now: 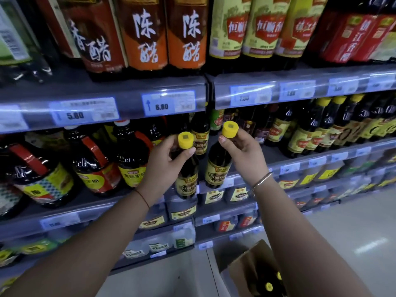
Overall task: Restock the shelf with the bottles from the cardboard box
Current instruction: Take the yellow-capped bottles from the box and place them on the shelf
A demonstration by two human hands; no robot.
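My left hand (166,166) grips the neck of a dark bottle (186,183) with a yellow cap and a gold label. A second, matching dark bottle (217,168) hangs from my right hand (242,151), which holds it just under its yellow cap. Both bottles are upright, side by side, in front of the middle shelf (300,166). A gap shows on that shelf right behind them, with one similar bottle (200,136) standing deeper in. The open cardboard box (250,269) sits on the floor at the bottom, below my right forearm, with yellow-capped bottles (269,286) inside.
Large dark jugs with red handles (92,163) fill the middle shelf to the left. A row of yellow-capped bottles (325,127) stands to the right. The upper shelf edge (278,93) with price tags hangs just above both caps. Lower shelves hold more bottles; pale floor (353,232) lies at right.
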